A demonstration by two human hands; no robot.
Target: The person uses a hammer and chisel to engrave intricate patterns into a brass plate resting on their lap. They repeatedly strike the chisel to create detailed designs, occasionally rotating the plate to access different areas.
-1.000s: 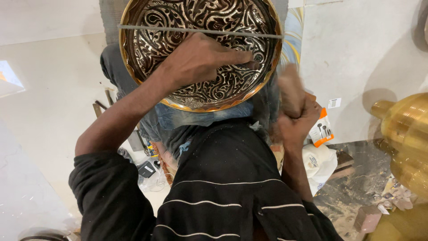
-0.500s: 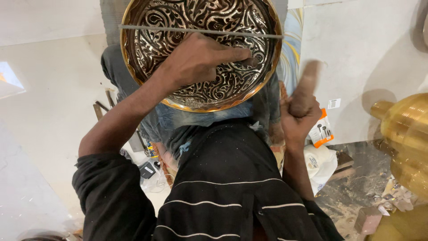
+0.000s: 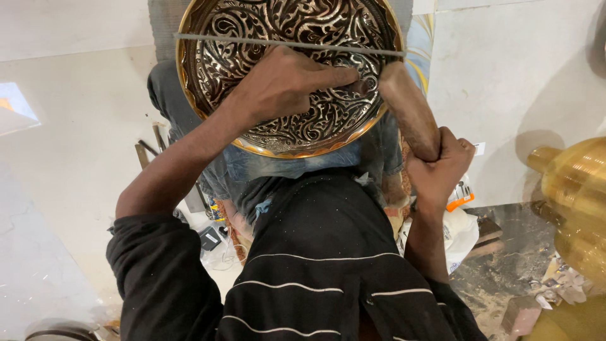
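At the top centre of the head view, a round brass plate (image 3: 240, 63) with raised scroll ornament on a dark ground rests against the person's lap, its decorated face toward the camera and its lower rim lying over blue denim. A thin straight metal rod (image 3: 208, 40) lies across the upper part of the plate, running from the left rim to the right rim. The left hand (image 3: 284, 85) lies on the plate face, the fingers (image 3: 334, 76) extended to the right and pinched on a small tool at the right side of the ornament; the tool itself is mostly hidden by the fingers, and its kind cannot be determined. The right hand (image 3: 439, 167) is just beside the lower right rim of the plate, the fingers clenched around the lower end of a wooden mallet (image 3: 407, 107). The mallet is tilted up and to the left, its rounded upper end near the fingertips of the left hand; whether it touches the tool cannot be determined. Both arms are in black sleeves with thin white stripes. At the right edge stands a large brass vessel (image 3: 577, 196), well apart from the plate. Metal strips (image 3: 148, 148) lie on the pale floor (image 3: 69, 139) at the left.
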